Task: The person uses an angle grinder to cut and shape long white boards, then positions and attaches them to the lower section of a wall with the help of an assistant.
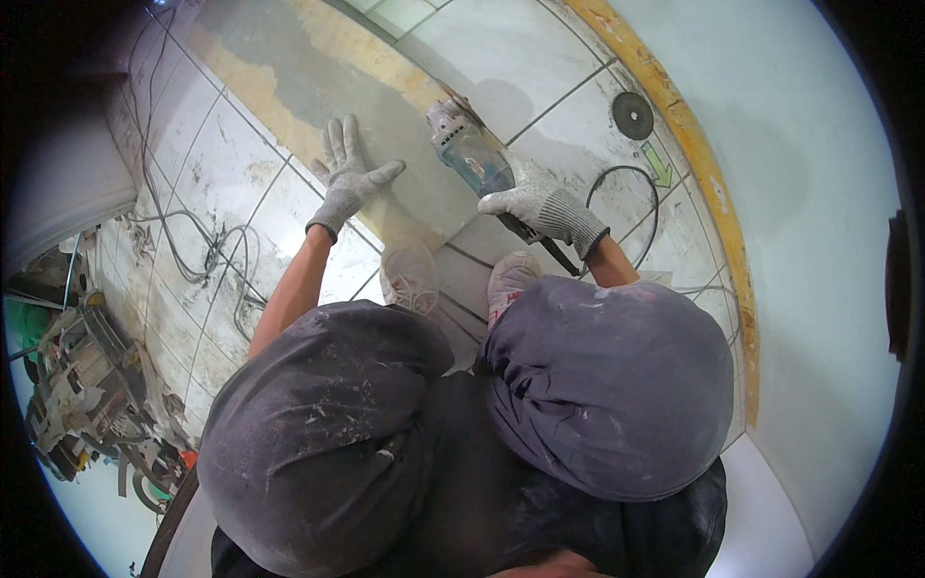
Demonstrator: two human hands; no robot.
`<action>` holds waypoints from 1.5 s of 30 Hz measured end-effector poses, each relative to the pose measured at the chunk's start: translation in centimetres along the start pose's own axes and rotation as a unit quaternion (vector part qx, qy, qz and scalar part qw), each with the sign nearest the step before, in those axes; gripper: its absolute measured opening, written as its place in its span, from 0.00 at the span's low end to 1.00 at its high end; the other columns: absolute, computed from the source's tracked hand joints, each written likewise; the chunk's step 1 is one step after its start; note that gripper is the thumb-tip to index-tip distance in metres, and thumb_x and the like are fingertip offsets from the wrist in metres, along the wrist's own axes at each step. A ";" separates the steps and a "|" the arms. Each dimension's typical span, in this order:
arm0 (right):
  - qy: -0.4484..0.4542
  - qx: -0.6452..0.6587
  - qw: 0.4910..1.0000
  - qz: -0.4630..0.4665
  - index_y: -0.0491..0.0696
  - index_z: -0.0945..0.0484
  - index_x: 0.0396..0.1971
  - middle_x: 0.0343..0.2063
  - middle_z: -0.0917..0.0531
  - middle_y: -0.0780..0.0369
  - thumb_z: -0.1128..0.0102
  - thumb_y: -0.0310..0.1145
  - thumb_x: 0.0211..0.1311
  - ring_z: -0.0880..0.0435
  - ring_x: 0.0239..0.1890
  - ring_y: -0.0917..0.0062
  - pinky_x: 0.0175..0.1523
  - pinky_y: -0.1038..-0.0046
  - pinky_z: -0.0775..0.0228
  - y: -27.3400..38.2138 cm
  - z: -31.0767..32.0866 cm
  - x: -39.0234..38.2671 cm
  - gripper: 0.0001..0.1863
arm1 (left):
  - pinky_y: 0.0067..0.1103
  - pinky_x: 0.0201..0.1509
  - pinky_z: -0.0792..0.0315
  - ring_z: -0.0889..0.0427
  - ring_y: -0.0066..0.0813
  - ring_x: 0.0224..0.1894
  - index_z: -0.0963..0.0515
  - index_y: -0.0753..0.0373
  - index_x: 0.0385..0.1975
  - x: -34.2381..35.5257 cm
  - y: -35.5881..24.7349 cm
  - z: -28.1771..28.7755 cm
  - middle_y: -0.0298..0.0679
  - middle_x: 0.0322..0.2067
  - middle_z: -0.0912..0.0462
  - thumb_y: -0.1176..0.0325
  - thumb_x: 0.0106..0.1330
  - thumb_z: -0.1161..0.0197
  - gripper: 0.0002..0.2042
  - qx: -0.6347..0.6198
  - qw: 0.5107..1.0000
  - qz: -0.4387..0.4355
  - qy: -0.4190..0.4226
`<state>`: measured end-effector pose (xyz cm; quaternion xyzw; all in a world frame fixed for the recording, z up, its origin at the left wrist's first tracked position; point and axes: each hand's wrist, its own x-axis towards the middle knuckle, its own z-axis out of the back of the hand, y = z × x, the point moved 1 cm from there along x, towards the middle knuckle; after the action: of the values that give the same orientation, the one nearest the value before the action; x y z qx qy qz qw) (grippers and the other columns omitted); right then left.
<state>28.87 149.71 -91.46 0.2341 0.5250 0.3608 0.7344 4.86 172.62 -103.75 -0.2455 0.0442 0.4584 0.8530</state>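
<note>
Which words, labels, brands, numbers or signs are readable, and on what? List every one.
No words, brands or numbers are legible.
Green arrow-shaped marking on the white tiled floor: no readable text.
Round black disc: any print too small.
Teal-and-grey power tool: any label too blurred.

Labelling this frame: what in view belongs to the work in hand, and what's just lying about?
In the work:
power tool, held in the right hand
patchy grey-and-tan board, spread left hand at its edge (contact unclear)
black cable loop, seemingly the tool's

Lying about:
black disc (possibly a spare)
cables at left; link to the tool unclear
clutter pile, far left
</note>
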 end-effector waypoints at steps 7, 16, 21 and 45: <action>0.018 0.036 0.999 0.009 0.39 0.40 0.74 0.53 0.18 0.46 0.30 0.48 0.54 0.18 0.55 0.61 0.60 0.62 0.26 0.3 0.2 -1.0 0.51 | 0.57 0.79 0.80 0.75 0.47 0.84 0.60 0.50 0.83 0.0 -0.1 0.0 0.51 0.83 0.66 0.25 0.49 0.30 0.66 -0.002 1.000 0.007 0.002; 0.014 0.033 0.999 -0.005 0.38 0.38 0.72 0.53 0.19 0.44 0.30 0.49 0.53 0.19 0.56 0.60 0.61 0.63 0.27 -1.0 0.2 -1.6 0.50 | 0.59 0.79 0.79 0.75 0.49 0.84 0.61 0.49 0.83 0.1 0.6 -0.5 0.52 0.83 0.66 0.25 0.48 0.29 0.68 -0.007 1.000 -0.001 -0.005; -0.004 0.006 1.000 0.017 0.37 0.37 0.71 0.52 0.18 0.45 0.31 0.49 0.53 0.18 0.54 0.59 0.63 0.62 0.28 -1.2 -0.1 -1.0 0.50 | 0.59 0.78 0.80 0.75 0.48 0.84 0.60 0.50 0.83 0.1 0.2 -0.4 0.51 0.83 0.66 0.26 0.48 0.29 0.67 -0.007 1.000 -0.001 -0.004; 0.025 0.046 0.998 -0.020 0.36 0.41 0.74 0.60 0.23 0.42 0.30 0.50 0.54 0.24 0.63 0.56 0.69 0.62 0.32 -1.6 0.1 -1.9 0.53 | 0.59 0.79 0.77 0.74 0.50 0.84 0.62 0.50 0.83 0.0 0.2 -0.2 0.52 0.82 0.65 0.26 0.49 0.28 0.67 0.006 1.000 0.004 0.002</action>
<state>29.08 147.27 -91.44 0.2480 0.5640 0.3271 0.7165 4.75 172.66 -103.99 -0.2409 0.0496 0.4610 0.8526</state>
